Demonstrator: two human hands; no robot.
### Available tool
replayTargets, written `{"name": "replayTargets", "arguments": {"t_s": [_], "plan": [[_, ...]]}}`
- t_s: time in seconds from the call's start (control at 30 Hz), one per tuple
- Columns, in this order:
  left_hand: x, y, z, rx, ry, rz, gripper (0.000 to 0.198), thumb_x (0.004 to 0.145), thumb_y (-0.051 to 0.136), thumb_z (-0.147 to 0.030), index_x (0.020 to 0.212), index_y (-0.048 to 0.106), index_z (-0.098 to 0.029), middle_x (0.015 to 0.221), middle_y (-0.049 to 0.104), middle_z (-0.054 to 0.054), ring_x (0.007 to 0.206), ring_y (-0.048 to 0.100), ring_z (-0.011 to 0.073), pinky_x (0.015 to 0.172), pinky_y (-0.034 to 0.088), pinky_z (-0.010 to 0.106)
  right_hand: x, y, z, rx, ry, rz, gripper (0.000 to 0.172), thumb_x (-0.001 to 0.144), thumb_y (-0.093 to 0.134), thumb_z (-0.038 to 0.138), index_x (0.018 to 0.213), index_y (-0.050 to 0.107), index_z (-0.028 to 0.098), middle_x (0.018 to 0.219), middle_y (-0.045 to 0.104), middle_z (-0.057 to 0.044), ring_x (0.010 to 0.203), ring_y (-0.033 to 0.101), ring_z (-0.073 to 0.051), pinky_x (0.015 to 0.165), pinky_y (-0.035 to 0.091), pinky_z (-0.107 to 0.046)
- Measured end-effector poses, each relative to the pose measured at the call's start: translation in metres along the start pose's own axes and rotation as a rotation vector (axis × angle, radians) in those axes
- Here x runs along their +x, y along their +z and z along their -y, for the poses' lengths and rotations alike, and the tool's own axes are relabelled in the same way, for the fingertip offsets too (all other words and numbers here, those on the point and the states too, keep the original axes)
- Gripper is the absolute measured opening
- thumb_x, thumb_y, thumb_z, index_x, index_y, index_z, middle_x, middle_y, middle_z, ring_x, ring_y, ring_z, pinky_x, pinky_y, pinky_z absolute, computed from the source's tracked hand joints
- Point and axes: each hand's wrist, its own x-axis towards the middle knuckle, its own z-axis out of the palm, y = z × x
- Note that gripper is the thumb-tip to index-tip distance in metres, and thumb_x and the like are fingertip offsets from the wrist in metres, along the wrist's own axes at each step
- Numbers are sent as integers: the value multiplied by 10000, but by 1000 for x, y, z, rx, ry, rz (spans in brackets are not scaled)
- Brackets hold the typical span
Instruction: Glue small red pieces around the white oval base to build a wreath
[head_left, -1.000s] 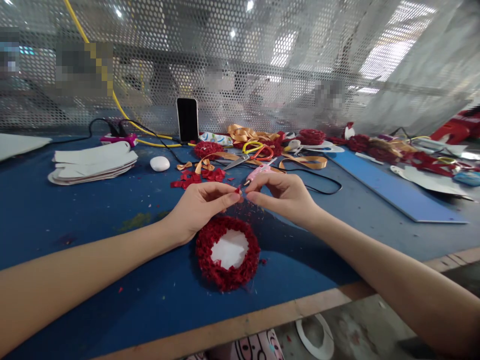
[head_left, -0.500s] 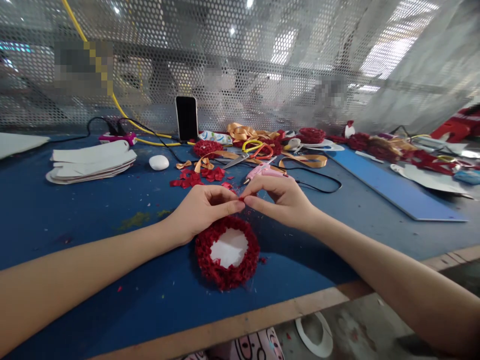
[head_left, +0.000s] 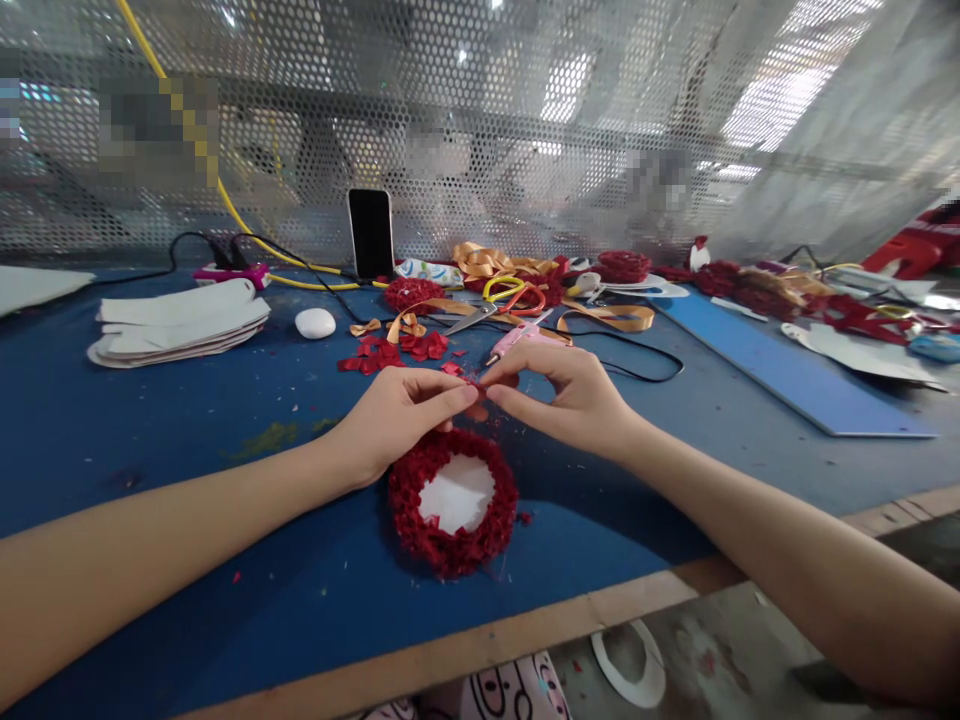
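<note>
My left hand (head_left: 416, 415) and my right hand (head_left: 559, 395) meet fingertip to fingertip above the table. Between their pinched fingers is a small red fabric piece (head_left: 480, 386), mostly hidden by the fingertips. Just below, a round white disc (head_left: 457, 495) ringed with dark red ruffled fabric (head_left: 448, 553) lies flat on the blue table. A pink glue gun (head_left: 517, 338) rests behind my right hand, partly covered by it. Loose red fabric pieces (head_left: 373, 356) are scattered behind my left hand.
Scissors with yellow and orange handles (head_left: 506, 296) lie among gold ribbon (head_left: 480, 262). A phone (head_left: 371, 233) stands upright at the back. White card pieces (head_left: 180, 322) are stacked left, near a white oval object (head_left: 315, 323). A blue board (head_left: 795, 370) lies right.
My fingertips have shifted slightly apart and changed their hold around the small red piece. The ringed disc stays in place on the table.
</note>
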Motion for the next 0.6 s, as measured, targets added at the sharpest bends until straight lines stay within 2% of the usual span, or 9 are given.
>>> {"name": "replayTargets", "arguments": {"t_s": [0.23, 0.4, 0.6], "plan": [[0, 2, -1, 67, 5, 9, 260, 784, 764, -422, 904, 814, -198, 820, 780, 47, 657, 632, 151, 656, 508, 270, -1, 1, 0, 6, 54, 3, 109, 868, 662, 290, 868, 726, 201, 797, 715, -36, 743, 627, -155, 719, 514, -301], [-2, 3, -2, 170, 70, -67, 305, 766, 781, -403, 978, 793, -185, 922, 789, 51, 763, 691, 183, 704, 531, 275, -1, 3, 0, -3, 134, 12, 70, 832, 662, 242, 825, 709, 191, 776, 705, -24, 735, 617, -149, 711, 509, -282], [-4, 2, -4, 314, 103, -78, 231, 806, 724, -379, 887, 788, -172, 805, 779, 33, 708, 688, 177, 653, 529, 266, -1, 4, 1, 6, 166, 47, 87, 834, 656, 244, 820, 713, 180, 775, 707, -19, 730, 616, -140, 706, 503, -266]]}}
